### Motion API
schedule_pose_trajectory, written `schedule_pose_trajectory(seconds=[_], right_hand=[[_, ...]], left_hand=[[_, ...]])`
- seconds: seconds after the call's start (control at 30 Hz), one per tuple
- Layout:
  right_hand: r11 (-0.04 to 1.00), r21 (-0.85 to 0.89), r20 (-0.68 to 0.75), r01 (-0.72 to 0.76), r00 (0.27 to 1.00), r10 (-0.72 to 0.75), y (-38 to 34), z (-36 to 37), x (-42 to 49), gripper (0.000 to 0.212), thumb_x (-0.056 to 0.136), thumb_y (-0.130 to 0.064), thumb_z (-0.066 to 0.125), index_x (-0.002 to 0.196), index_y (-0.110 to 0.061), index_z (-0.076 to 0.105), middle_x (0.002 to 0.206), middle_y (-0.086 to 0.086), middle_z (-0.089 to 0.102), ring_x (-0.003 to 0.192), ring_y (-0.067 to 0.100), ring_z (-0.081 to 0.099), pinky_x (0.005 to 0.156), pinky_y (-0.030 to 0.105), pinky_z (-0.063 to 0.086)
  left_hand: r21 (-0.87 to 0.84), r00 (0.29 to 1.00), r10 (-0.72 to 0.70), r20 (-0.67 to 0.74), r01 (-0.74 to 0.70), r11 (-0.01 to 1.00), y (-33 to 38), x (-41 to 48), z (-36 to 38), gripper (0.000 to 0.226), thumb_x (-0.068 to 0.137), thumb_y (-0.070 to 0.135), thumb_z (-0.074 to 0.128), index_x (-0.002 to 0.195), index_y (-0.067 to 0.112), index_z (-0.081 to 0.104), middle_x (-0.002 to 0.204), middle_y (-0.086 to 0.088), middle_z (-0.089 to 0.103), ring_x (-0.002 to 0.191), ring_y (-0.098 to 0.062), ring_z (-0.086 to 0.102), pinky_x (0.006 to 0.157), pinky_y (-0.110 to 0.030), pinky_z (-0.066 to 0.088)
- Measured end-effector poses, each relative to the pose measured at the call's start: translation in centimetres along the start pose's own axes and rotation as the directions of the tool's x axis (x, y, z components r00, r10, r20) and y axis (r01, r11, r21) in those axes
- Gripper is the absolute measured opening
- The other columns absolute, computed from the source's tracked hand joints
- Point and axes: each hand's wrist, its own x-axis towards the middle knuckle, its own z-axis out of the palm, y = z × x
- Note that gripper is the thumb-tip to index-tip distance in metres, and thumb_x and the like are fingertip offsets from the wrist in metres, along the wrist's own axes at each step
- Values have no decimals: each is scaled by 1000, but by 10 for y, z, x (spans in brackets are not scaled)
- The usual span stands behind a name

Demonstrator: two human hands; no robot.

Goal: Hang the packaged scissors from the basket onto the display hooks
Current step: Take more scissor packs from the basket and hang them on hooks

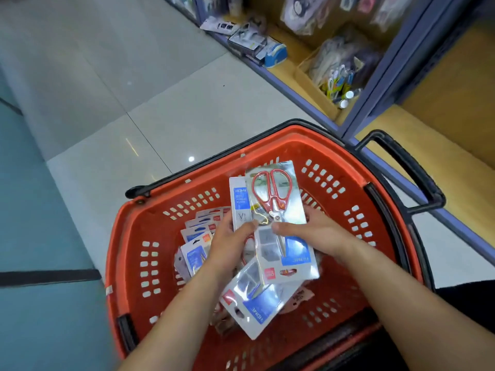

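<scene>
A red plastic basket [345, 183] with black handles sits on the floor below me, holding several packaged scissors. Both hands are inside it, over the pile. My left hand [230, 242] grips a stack of packs [239, 204] with a blue and white card showing. My right hand [310, 231] pinches a clear pack of red-handled scissors [273, 194], thumb on its front, lifted a little above the others. Another pack [254, 301] lies slanted beneath, and more packs [198, 231] lie at the basket's left. No display hooks are clearly visible.
A blue-framed shelf unit [380, 76] with wooden boards runs along the right. It carries boxed goods [246, 41], a blue tape dispenser [276, 53] and a wooden tray of small items [334, 84]. Pale tiled floor [134, 89] spreads to the left.
</scene>
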Motion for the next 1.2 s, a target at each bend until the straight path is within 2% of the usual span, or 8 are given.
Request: schedule_pose_trajectory(seconds=[0.17, 0.27, 0.4, 0.5, 0.6, 0.7, 1.0, 1.2], right_hand=[[999, -34, -68, -12, 998, 9, 2, -9, -23, 29, 90, -38, 77, 115, -23, 72, 102, -2, 80, 92, 20, 78, 92, 48, 60], [999, -14, -83, 45, 995, -46, -1, -5, -35, 27, 93, -34, 75, 117, -23, 71, 103, 0, 80, 92, 22, 78, 86, 45, 62], [996, 51, -134, 66, 989, -59, -6, -11, -48, 25, 92, -34, 75, 111, -19, 70, 96, 0, 80, 88, 21, 77, 78, 36, 63], [997, 81, -173, -3, 985, 17, -8, -22, -56, 38, 96, -42, 67, 108, -6, 69, 95, 6, 77, 82, 21, 74, 78, 40, 62], [993, 113, -85, -31, 996, 41, -11, -25, -67, 15, 100, -20, 66, 104, -6, 69, 89, 6, 74, 72, 13, 70, 62, 28, 60], [997, 72, -71, 15, 997, -9, -13, -26, -72, 10, 96, -3, 67, 104, -7, 70, 87, 8, 74, 72, 14, 70, 61, 25, 59], [908, 254, -478, 332, 859, -181, -43, -45, -89, 21, 107, -10, 49, 95, -15, 65, 76, 2, 72, 64, 16, 67, 57, 34, 58], [795, 384, -578, 470, 794, -190, -65, -68, -92, 28, 104, -4, 49, 81, -13, 63, 61, -5, 71, 56, 10, 68, 56, 26, 57]], left_hand=[[-112, 999, 19, -27, -22, 993, 1, -16, 20, 20, 98, 18, 65, 111, 33, 67, 98, 3, 80, 85, -20, 78, 77, -43, 63], [-81, 993, 120, 5, -120, 990, 8, -24, 30, 34, 91, 13, 75, 122, 24, 65, 107, 1, 79, 93, -17, 78, 68, -26, 61], [-12, 986, 167, -4, -167, 986, 17, -26, 29, 49, 84, 15, 84, 128, 21, 64, 113, 1, 78, 101, -20, 76, 85, -39, 61], [-39, 980, 190, -53, -192, 981, 23, -28, 19, 47, 84, 20, 83, 127, 25, 64, 111, 6, 78, 97, -14, 77, 75, -32, 60], [-47, 978, 200, -64, -203, 978, 27, -30, 10, 46, 85, 20, 82, 127, 21, 65, 113, 1, 78, 98, -19, 77, 81, -38, 61], [-47, 973, 220, -63, -223, 974, 32, -34, 7, 44, 85, 20, 83, 126, 18, 67, 113, -3, 78, 102, -26, 76, 92, -47, 59], [-44, 951, 294, -99, -299, 953, 64, -44, -8, 23, 93, 15, 72, 116, 20, 69, 107, -3, 80, 96, -27, 77, 83, -44, 61], [110, 958, 268, 99, -278, 954, 71, -50, -7, 31, 90, 12, 75, 118, 21, 67, 107, -2, 80, 97, -28, 77, 85, -47, 60]])
